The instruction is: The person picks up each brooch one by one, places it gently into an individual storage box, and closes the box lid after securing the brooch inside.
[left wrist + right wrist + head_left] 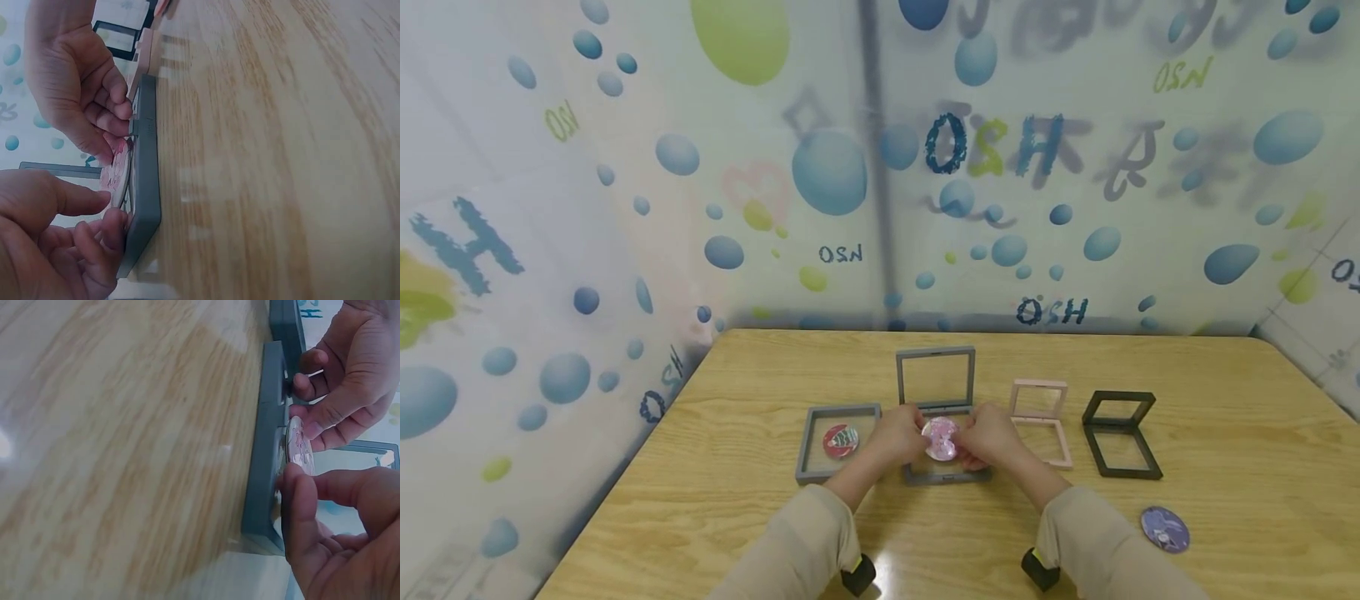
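Observation:
A round pink button badge (941,439) is pinched at both sides, by my left hand (895,435) on its left edge and my right hand (997,435) on its right. Under it lies the lower half of an open grey display frame (946,479), whose other half stands upright behind. In the left wrist view, the badge (115,175) sits just over the frame's clear film, thumbs on its face. From the right wrist, its thin silvery rim (289,442) shows near the film; whether it touches cannot be told.
Left, another grey frame (808,446) holds a red-and-white badge (840,441). To the right stand an open pink frame (1039,383) and an open black frame (1131,473). A purple badge (1165,529) lies nearer on the wooden table (700,517). A patterned curtain (925,233) hangs behind.

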A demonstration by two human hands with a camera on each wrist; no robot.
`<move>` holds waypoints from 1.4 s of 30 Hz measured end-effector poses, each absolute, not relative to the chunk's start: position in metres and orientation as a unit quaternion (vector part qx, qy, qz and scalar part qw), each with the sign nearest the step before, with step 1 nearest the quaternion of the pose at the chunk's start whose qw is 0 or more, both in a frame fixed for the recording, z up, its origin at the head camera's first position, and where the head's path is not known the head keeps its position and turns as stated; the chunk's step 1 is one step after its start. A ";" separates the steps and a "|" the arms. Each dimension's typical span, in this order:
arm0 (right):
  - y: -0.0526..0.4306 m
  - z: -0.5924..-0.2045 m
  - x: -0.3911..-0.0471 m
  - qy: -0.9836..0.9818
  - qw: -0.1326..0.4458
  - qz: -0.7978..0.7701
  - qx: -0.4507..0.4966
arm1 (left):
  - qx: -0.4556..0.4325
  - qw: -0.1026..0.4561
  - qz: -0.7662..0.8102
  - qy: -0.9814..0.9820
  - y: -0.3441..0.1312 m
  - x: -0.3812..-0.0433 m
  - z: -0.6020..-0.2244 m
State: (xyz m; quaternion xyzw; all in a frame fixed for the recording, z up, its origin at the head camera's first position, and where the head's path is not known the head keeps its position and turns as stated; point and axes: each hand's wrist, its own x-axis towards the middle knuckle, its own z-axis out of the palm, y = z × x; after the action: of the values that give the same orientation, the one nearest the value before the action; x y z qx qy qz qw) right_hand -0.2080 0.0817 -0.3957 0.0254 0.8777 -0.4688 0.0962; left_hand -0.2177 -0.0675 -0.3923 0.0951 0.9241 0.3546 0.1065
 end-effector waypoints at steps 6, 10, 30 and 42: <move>0.082 -0.396 -0.208 0.881 0.108 -0.460 0.025 | 0.105 0.095 0.342 0.929 -0.068 -0.218 -0.394; 0.082 -0.397 -0.209 0.882 0.108 -0.458 0.031 | 0.103 0.096 0.336 0.931 -0.068 -0.217 -0.394; 0.081 -0.400 -0.207 0.886 0.103 -0.452 0.025 | 0.101 0.079 0.315 0.940 -0.067 -0.217 -0.397; 0.086 -0.402 -0.205 0.882 0.105 -0.459 0.032 | 0.061 0.100 0.418 0.901 -0.084 -0.225 -0.388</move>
State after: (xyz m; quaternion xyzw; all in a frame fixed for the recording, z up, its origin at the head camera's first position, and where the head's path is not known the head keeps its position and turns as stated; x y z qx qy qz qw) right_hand -0.2055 0.0860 -0.4017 0.0321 0.8815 -0.4591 0.1053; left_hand -0.2250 -0.0844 -0.3876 0.0609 0.9008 0.4180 0.1005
